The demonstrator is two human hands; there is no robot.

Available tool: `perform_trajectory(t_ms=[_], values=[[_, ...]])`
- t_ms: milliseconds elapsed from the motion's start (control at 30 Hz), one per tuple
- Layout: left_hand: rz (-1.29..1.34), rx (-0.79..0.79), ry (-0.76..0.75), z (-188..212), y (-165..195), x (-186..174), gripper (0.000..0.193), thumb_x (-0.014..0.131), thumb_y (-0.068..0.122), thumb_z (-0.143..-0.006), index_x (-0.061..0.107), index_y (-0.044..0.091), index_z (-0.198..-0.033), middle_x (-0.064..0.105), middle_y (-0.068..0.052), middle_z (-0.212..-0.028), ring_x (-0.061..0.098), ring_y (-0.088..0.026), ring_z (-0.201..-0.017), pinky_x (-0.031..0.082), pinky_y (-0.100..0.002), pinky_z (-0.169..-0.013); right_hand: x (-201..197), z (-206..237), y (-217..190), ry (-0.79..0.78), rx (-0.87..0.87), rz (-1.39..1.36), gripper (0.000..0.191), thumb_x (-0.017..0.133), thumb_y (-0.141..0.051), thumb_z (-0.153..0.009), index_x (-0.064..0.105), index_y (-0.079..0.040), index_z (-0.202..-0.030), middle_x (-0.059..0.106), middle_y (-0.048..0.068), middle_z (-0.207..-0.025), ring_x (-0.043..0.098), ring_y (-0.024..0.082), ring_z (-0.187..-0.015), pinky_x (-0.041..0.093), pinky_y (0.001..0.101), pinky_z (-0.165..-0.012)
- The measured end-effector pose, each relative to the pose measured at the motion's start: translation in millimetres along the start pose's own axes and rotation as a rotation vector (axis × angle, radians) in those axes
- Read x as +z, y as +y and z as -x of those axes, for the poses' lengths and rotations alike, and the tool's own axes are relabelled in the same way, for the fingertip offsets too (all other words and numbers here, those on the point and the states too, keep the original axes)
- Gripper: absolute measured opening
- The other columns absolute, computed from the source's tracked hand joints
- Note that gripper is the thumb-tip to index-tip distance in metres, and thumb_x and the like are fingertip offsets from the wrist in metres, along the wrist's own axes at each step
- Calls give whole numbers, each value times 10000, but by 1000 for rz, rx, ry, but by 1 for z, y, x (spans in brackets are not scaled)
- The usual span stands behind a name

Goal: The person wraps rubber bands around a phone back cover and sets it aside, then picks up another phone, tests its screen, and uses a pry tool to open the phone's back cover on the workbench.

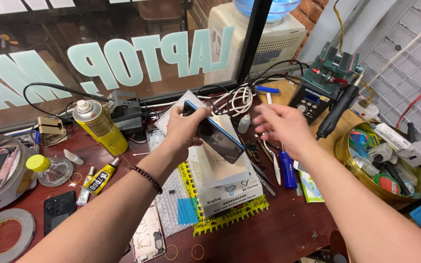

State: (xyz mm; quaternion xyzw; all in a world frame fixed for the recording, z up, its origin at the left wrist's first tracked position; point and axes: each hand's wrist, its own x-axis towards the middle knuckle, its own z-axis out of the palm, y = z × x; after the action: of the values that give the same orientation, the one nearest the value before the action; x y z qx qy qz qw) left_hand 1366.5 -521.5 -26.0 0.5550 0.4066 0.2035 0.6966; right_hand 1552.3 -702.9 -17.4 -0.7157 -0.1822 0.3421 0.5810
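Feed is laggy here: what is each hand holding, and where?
Left hand grips the smartphone by its upper end, fingers around the edges. Right hand is open, holding nothing.

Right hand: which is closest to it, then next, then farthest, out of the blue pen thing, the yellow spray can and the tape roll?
From the right hand:
1. Blue pen-shaped tool, just below it.
2. Yellow spray can, across the bench to the left.
3. Tape roll, at the bottom-left corner.

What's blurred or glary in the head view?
Head view: the right hand is motion-blurred, its fingers smeared; the left hand and the phone it holds are sharper. The window carries reflections, the phone screen a faint sheen. Wide-angle bend shows at the frame edges. Lighting is even, shadows soft.
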Motion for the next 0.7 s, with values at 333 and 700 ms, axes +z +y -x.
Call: perform_trajectory(t_ms=[333,700], values=[[-159,-86,63,19,-11,3,691,798,511,-681,531,81,-1152,685,-96,-930,654,-186,-743,538,-363,-562,-44,4,123,212,415,358,118,735,-112,-909,752,-56,-1011,727,61,-857,651,145,-686,492,298,-540],[-236,-123,189,20,-9,10,751,786,558,-673,557,66,-1192,704,-88,-1024,713,-193,-838,598,-365,-610,-7,-6,133,-246,426,332,307,705,-254,-927,749,-82,-1177,754,41,-940,672,145,-708,517,300,-581]])
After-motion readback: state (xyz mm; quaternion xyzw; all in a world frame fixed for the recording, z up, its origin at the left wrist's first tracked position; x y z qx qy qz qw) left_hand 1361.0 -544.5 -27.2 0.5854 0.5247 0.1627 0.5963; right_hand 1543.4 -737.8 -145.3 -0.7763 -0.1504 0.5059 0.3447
